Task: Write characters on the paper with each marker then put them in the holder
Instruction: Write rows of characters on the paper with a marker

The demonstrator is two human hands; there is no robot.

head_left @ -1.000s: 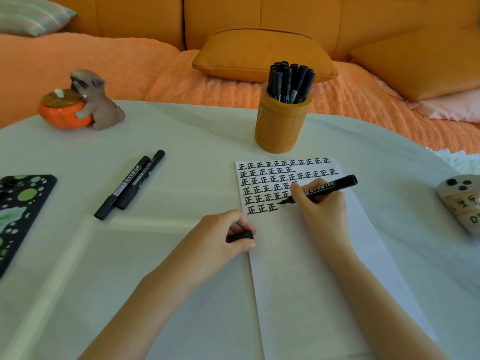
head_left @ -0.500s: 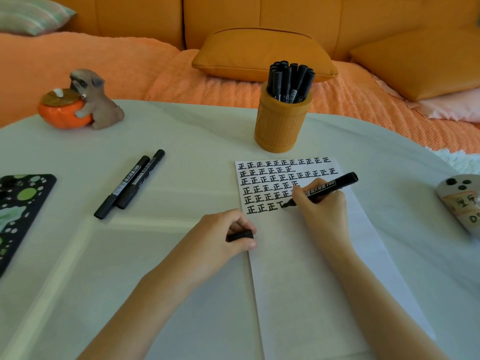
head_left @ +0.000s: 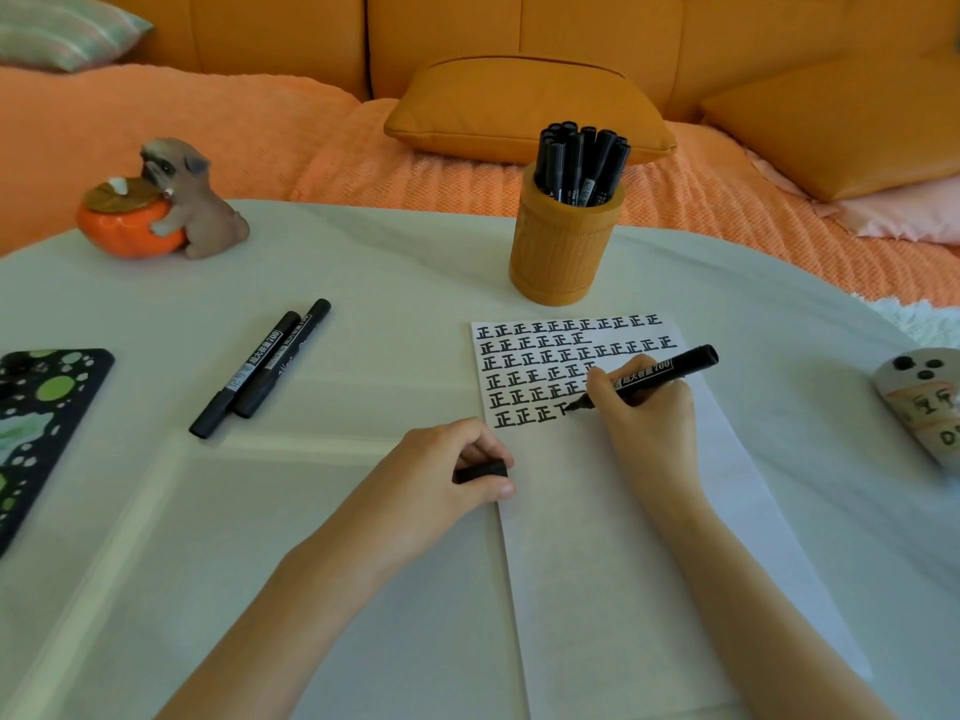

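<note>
On the paper [head_left: 623, 537] | right hand [head_left: 649, 413] fingers pinch marker [head_left: 660, 374], tip apparently touching | left hand [head_left: 441, 475] fingers grip cap [head_left: 480, 471]

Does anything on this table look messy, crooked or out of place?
Nothing is spilled or broken. The only strays are two markers lying on the table left of the paper, while others stand in the holder. The written rows are uneven: the second stops short.

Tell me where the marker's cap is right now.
In the head view, the cap is near centre, pinched in the left hand at the left edge of the paper, below-left of the right hand gripping the marker.
</note>
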